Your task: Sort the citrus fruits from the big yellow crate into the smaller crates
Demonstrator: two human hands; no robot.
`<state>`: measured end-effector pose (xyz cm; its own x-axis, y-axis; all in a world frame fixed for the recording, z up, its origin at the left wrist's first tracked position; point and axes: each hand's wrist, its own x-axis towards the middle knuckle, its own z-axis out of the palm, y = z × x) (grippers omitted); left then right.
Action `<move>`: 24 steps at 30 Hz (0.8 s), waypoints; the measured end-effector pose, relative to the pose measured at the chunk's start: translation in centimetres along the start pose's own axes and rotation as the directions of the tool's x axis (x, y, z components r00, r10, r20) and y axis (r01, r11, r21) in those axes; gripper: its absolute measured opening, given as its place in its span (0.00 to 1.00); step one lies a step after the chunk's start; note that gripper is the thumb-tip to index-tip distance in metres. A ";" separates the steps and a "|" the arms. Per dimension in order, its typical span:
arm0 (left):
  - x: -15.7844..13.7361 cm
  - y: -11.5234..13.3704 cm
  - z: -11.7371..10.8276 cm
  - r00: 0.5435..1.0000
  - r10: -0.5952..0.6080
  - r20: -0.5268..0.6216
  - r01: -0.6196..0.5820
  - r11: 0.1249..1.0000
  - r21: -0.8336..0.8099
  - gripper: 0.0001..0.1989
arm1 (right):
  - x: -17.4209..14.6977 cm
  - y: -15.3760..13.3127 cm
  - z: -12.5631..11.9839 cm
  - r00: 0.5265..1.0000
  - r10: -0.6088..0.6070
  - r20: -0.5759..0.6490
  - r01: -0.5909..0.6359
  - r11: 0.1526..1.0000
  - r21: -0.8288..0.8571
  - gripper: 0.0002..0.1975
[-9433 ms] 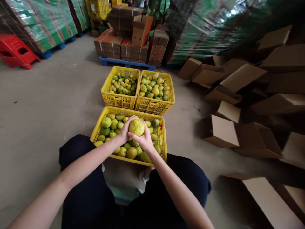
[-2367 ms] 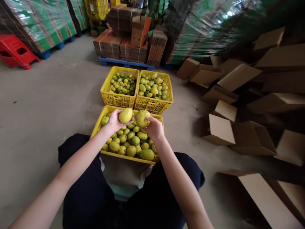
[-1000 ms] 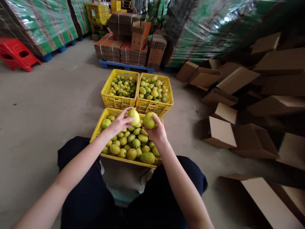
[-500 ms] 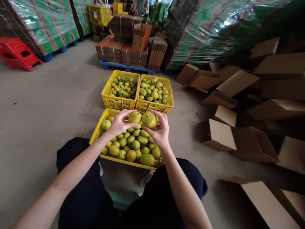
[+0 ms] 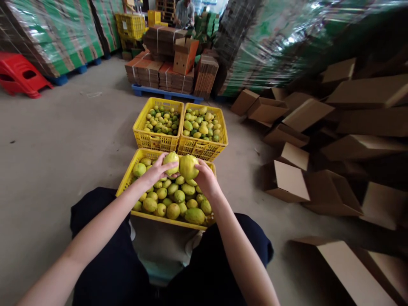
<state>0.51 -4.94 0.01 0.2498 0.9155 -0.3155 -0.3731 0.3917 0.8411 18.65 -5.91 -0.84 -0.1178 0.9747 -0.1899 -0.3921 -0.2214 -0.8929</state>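
My left hand (image 5: 158, 168) is closed around a yellow-green lemon (image 5: 171, 163). In my right hand (image 5: 205, 177) is a second, larger and rounder lemon (image 5: 189, 166), held by its right side. The two fruits are side by side, close together, above a yellow crate (image 5: 126, 180) between my knees. Many green and yellow lemons (image 5: 173, 211) fill that crate, some hidden under my hands. Just beyond it stand two more yellow crates, the left one (image 5: 156, 140) with smaller fruit and the right one (image 5: 204, 148) with larger fruit.
Open cardboard boxes (image 5: 290, 180) lie heaped along the right. Flattened cartons (image 5: 143, 70) are stacked on a blue pallet (image 5: 167, 92) ahead. A red stool (image 5: 24, 76) is at the left, near wrapped pallet stacks (image 5: 63, 34). Another person (image 5: 184, 15) is at the back.
Both lemons have been turned in my fingers, so their stem ends no longer face me. My hands have shifted slightly left in view, and the whole scene has shifted a little with my head.
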 end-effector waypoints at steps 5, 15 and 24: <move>0.6 -0.7 -0.5 0.996 -0.078 0.035 0.078 0.997 0.008 0.15 | -0.4 0.9 0.9 0.998 0.045 0.038 -0.046 0.999 0.026 0.16; -0.9 1.3 -1.2 0.827 0.364 0.429 -0.551 0.679 0.485 0.26 | -1.6 -0.1 -0.3 0.644 -0.699 0.311 0.613 0.228 -0.756 0.24; -0.7 0.3 -1.0 0.743 0.509 0.435 -0.669 0.587 0.456 0.22 | -2.2 -0.1 -0.2 0.492 -0.811 0.316 0.576 0.032 -0.817 0.25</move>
<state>-0.71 -5.41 0.03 0.3841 0.8393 0.3847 0.0209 -0.4244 0.9052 19.14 -7.98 -0.45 -0.0278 0.6495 0.7599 0.6650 0.5796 -0.4711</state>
